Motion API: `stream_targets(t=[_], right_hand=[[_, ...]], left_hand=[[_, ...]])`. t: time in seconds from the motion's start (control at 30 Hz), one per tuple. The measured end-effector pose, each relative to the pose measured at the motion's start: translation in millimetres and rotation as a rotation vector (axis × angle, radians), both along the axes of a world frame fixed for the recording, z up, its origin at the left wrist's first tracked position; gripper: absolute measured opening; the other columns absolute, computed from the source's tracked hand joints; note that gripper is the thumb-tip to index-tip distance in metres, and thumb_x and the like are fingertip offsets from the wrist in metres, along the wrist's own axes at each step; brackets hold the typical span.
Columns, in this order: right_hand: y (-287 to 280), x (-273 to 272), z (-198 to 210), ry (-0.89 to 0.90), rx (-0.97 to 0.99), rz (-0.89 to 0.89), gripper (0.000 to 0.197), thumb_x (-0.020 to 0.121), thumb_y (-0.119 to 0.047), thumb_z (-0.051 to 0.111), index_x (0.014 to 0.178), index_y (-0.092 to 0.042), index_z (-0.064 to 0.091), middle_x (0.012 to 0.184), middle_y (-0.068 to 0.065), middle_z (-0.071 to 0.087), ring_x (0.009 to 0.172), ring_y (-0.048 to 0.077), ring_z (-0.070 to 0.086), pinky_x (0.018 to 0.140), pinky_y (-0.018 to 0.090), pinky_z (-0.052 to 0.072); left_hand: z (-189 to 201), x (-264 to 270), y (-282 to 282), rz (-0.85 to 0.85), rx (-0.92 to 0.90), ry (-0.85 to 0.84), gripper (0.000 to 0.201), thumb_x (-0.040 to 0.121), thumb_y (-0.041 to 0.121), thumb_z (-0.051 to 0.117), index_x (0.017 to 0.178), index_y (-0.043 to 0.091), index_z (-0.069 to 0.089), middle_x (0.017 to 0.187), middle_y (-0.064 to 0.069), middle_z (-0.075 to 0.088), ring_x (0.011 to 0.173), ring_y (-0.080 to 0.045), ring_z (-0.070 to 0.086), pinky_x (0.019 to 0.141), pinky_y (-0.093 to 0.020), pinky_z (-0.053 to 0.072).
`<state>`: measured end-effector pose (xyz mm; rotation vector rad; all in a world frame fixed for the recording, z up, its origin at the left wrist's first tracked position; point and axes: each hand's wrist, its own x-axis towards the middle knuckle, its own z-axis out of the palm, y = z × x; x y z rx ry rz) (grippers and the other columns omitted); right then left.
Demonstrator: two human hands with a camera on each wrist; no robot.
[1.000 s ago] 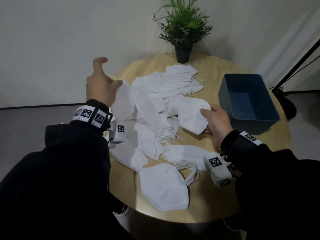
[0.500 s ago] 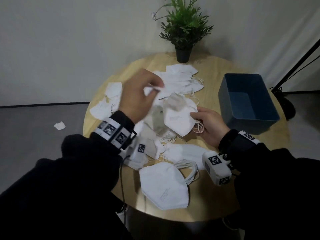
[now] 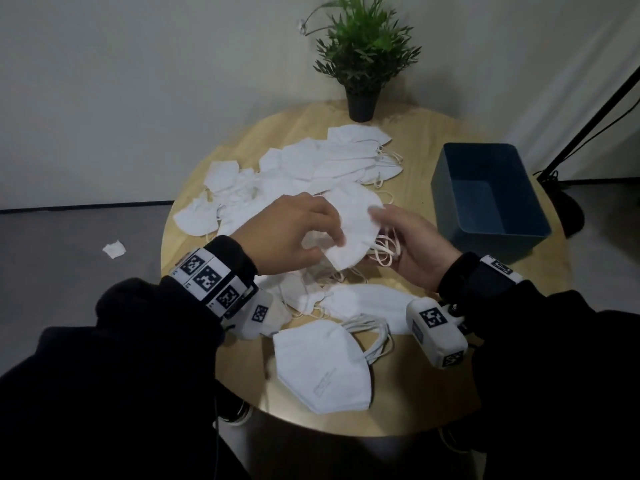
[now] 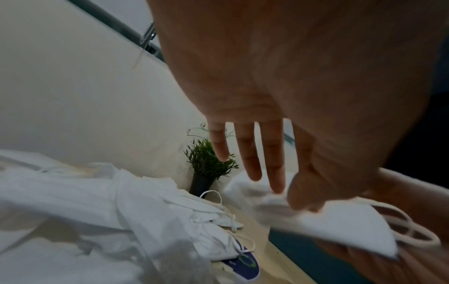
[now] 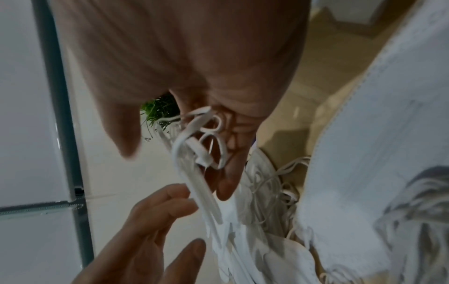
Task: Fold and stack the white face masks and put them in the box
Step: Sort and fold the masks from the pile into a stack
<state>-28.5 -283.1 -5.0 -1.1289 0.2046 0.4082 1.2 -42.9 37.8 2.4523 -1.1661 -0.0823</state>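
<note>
Above the middle of the round table, both hands share a small stack of folded masks. The right hand curls round its ear-loop end, and the left hand pinches the folded end. The stack's long axis runs left to right, loops pointing toward the blue box. The box sits empty just right of the right hand, which is the nearer one.

White face masks of soft matt nonwoven cloth, with smooth elastic ear loops. Tabletop of pale wood, lightly sheened. Box of matt blue-grey plastic. Plant pot dark, matt. Sleeves of black fleecy cloth.
</note>
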Motion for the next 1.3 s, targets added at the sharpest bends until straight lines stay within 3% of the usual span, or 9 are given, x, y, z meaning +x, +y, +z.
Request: stream_targets(t=[0.13,0.27,0.43,0.63,0.7,0.8,1.0,1.1,1.3], right_hand=[[7,-5,-7,-0.132,-0.230,0.040,0.038,0.087,0.019,0.064,0.119,-0.001,0.063,0.113,0.027,0.074,0.092,0.037,0.072,0.080,0.044,0.062],[15,-10,-5,-0.191,-0.248,0.065,0.052,0.079,0.015,0.077,0.127,0.000,0.062,0.118,0.023,0.074,0.104,0.039,0.074,0.087,0.050,0.062],[13,-11,-4,-0.204,-0.225,0.031,0.045,0.082,0.007,0.078,0.125,-0.001,0.069,0.118,0.014,0.077,0.108,0.030,0.075,0.091,0.041,0.061],[9,-9,-8,-0.154,-0.347,0.027,0.029,0.087,0.018,0.062,0.108,0.002,0.073,0.083,0.012,0.077,0.060,0.016,0.071,0.049,0.024,0.052],[10,-9,-9,-0.133,-0.386,-0.029,0.025,0.089,0.014,0.056,0.095,-0.001,0.075,0.072,0.007,0.071,0.051,0.015,0.062,0.045,0.025,0.047],[11,-6,-7,-0.103,-0.355,-0.068,0.012,0.086,0.006,0.056,0.085,-0.001,0.067,0.066,0.006,0.062,0.050,0.018,0.053,0.048,0.027,0.040],[15,-6,-2,-0.051,-0.152,-0.003,0.040,0.077,0.009,0.047,0.108,-0.001,0.072,0.100,0.020,0.056,0.085,0.036,0.046,0.054,0.035,0.055],[19,-10,0,-0.118,-0.132,0.064,0.057,0.082,0.021,0.039,0.104,-0.015,0.078,0.099,0.020,0.065,0.081,0.035,0.054,0.059,0.035,0.054],[15,-8,2,-0.095,-0.135,0.033,0.034,0.086,0.014,0.044,0.087,-0.005,0.072,0.078,0.016,0.061,0.065,0.026,0.059,0.055,0.036,0.056]], left_hand=[[9,-3,5,0.167,-0.139,0.118,0.029,0.085,0.030,0.076,0.114,0.033,0.074,0.123,0.011,0.061,0.113,-0.006,0.059,0.100,-0.034,0.049],[10,-2,-1,0.480,-0.208,0.188,0.071,0.071,0.054,0.090,0.131,0.038,0.056,0.130,0.012,0.051,0.113,-0.008,0.056,0.087,-0.024,0.047],[7,2,5,0.502,-0.259,0.432,0.057,0.081,0.024,0.087,0.127,0.036,0.056,0.086,0.004,0.076,0.074,-0.018,0.071,0.078,-0.048,0.061],[15,13,28,0.568,-0.217,0.326,0.032,0.086,0.015,0.081,0.101,0.034,0.061,0.050,0.012,0.055,0.050,-0.006,0.055,0.060,-0.025,0.048],[17,19,38,0.572,-0.232,0.367,0.030,0.084,0.018,0.083,0.075,0.029,0.057,0.054,0.005,0.044,0.054,-0.010,0.051,0.064,-0.036,0.056],[19,23,49,0.484,-0.304,0.534,0.051,0.076,0.036,0.083,0.091,-0.006,0.058,0.075,-0.014,0.052,0.075,-0.025,0.062,0.084,-0.057,0.061],[10,13,30,0.483,-0.519,0.642,0.025,0.088,-0.003,0.076,0.105,0.016,0.077,0.105,0.007,0.080,0.103,-0.015,0.075,0.093,-0.030,0.059],[0,15,20,0.501,-0.566,0.794,0.027,0.091,-0.001,0.072,0.118,0.005,0.073,0.117,-0.009,0.077,0.107,-0.026,0.074,0.092,-0.037,0.060],[-4,17,9,0.595,-0.665,0.777,0.019,0.092,-0.004,0.071,0.105,0.009,0.072,0.094,-0.007,0.078,0.082,-0.019,0.075,0.070,-0.031,0.060]])
